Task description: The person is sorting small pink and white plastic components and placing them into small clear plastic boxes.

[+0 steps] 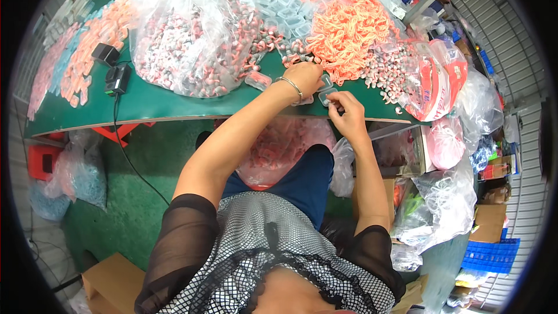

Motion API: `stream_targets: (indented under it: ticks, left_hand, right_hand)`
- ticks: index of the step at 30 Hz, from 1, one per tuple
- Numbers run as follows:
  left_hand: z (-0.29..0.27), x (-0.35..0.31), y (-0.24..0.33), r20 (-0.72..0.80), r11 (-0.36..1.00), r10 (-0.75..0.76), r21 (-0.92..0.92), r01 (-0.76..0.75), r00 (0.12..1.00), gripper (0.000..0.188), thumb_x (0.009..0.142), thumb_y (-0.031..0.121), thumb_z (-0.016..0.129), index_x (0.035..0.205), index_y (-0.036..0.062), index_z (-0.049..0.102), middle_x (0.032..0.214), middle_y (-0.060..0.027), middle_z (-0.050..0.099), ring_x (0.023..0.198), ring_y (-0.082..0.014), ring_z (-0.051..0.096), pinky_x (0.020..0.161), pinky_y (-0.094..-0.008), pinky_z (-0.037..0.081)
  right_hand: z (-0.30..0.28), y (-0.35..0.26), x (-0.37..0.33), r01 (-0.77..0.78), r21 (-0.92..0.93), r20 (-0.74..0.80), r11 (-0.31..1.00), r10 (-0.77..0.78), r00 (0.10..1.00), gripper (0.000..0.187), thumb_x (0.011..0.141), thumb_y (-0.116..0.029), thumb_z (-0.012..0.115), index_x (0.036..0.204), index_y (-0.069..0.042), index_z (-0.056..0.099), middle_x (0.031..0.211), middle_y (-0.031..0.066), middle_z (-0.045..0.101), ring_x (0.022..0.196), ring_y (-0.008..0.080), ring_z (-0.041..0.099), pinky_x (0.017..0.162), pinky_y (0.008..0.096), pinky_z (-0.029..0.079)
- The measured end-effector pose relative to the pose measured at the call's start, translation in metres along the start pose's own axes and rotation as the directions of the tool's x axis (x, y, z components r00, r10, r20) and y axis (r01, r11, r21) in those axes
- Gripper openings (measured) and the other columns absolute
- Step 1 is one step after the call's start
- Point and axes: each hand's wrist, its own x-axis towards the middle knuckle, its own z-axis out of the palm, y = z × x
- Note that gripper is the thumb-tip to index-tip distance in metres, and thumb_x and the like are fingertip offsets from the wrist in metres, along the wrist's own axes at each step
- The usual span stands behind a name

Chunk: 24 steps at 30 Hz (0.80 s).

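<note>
My left hand, with a bracelet at the wrist, is at the table's front part beside a heap of orange cords. Its fingers are curled together, and what they hold, if anything, is hidden. Just to its right, my right hand pinches the edge of a small clear plastic box at the table's front edge. Another small box with pinkish contents lies left of my left wrist. Small grey-and-pink pieces are scattered just beyond my left hand.
A big clear bag of grey-and-pink pieces stands on the green table. Clear boxes are heaped behind. More pieces spill beside a red-and-white bag at right. Black devices with a cable sit at left.
</note>
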Motion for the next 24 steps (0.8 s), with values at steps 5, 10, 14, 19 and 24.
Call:
stream_targets:
  ticks: [5, 10, 14, 19, 24]
  left_hand:
    - [-0.004, -0.007, 0.009, 0.087, 1.000, -0.006, -0.010, 0.007, 0.996, 0.023, 0.084, 0.030, 0.069, 0.090, 0.0071, 0.068, 0.084, -0.0149, 0.070, 0.084, -0.0337, 0.067, 0.076, -0.0454, 0.052]
    - [-0.011, -0.010, 0.026, 0.152, 1.000, 0.010, -0.011, -0.009, 0.988, 0.023, 0.084, 0.030, 0.068, 0.087, 0.0073, 0.068, 0.082, -0.0133, 0.069, 0.081, -0.0326, 0.067, 0.074, -0.0445, 0.051]
    - [-0.001, 0.000, 0.005, 0.026, 0.998, 0.047, -0.035, -0.046, 0.999, 0.024, 0.084, 0.030, 0.068, 0.089, 0.0065, 0.067, 0.083, -0.0132, 0.069, 0.082, -0.0322, 0.067, 0.073, -0.0448, 0.051]
    - [0.002, -0.010, 0.005, 0.053, 0.991, 0.124, -0.049, -0.121, 0.991, 0.025, 0.085, 0.032, 0.067, 0.089, 0.0069, 0.067, 0.083, -0.0139, 0.068, 0.082, -0.0326, 0.066, 0.073, -0.0441, 0.051]
    - [-0.011, -0.018, 0.013, 0.169, 0.998, 0.038, -0.054, -0.029, 0.985, 0.028, 0.084, 0.035, 0.067, 0.089, 0.0076, 0.068, 0.085, -0.0129, 0.068, 0.084, -0.0316, 0.066, 0.072, -0.0442, 0.051]
  right_hand:
    - [-0.013, 0.021, 0.007, -0.086, -0.008, -0.093, 0.996, 0.085, 0.992, 0.018, 0.079, 0.005, 0.065, 0.097, -0.001, 0.066, 0.085, 0.0093, 0.064, 0.066, 0.0148, 0.060, 0.062, 0.0273, 0.050]
    - [-0.026, 0.039, 0.009, -0.135, 0.020, -0.161, 0.991, 0.137, 0.977, 0.018, 0.080, 0.004, 0.064, 0.097, -0.001, 0.066, 0.087, 0.0090, 0.065, 0.074, 0.0146, 0.065, 0.068, 0.0271, 0.051]
    - [-0.022, 0.022, 0.006, -0.140, -0.008, -0.192, 0.990, 0.136, 0.972, 0.018, 0.080, 0.003, 0.064, 0.097, -0.002, 0.066, 0.089, 0.0085, 0.066, 0.077, 0.0156, 0.065, 0.068, 0.0267, 0.051]
    - [-0.001, 0.021, 0.000, -0.112, 0.048, -0.178, 0.993, 0.119, 0.977, 0.018, 0.079, 0.004, 0.065, 0.096, -0.002, 0.066, 0.086, 0.0079, 0.065, 0.075, 0.0154, 0.064, 0.066, 0.0265, 0.050]
    - [-0.003, 0.028, 0.016, -0.094, 0.111, -0.058, 0.989, 0.101, 0.993, 0.020, 0.079, 0.004, 0.064, 0.098, -0.001, 0.065, 0.087, 0.0089, 0.066, 0.076, 0.0186, 0.065, 0.069, 0.0285, 0.050]
